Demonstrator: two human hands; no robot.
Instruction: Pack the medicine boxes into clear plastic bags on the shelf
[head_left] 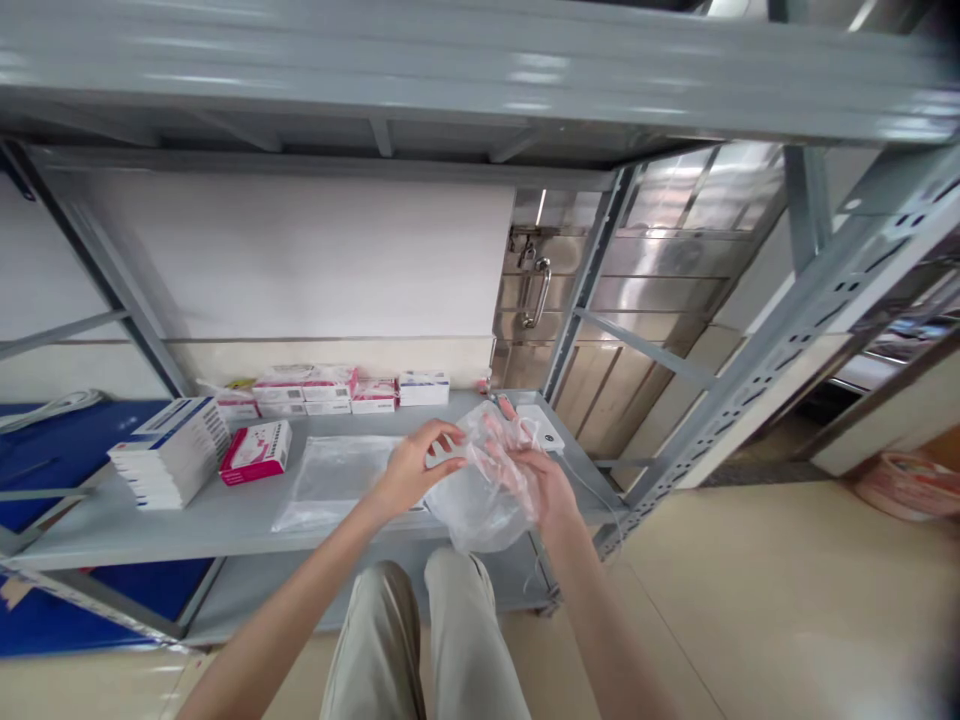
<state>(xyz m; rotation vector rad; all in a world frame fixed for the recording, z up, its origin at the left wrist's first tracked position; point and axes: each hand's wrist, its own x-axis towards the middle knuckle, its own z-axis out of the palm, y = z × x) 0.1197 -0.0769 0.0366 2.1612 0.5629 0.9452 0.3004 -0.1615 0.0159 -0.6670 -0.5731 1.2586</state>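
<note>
A clear plastic bag (pixel 480 500) hangs crumpled between my hands above the grey shelf. My right hand (pixel 544 480) holds it, with some fingers seen through the film. My left hand (pixel 424 460) is at the bag's left side, thumb and fingers apart in a curve, nothing visible between them. Flat clear bags (pixel 341 480) lie on the shelf left of my hands. Farther left are a pink and white box (pixel 256 452) and a stack of white and blue boxes (pixel 176 450).
More pink and white boxes (pixel 322 385) line the back of the grey shelf (pixel 225 525). A white device (pixel 541 428) with a cable sits at its right end. A slotted metal post (pixel 810 310) stands right, and a beam (pixel 450 60) crosses overhead.
</note>
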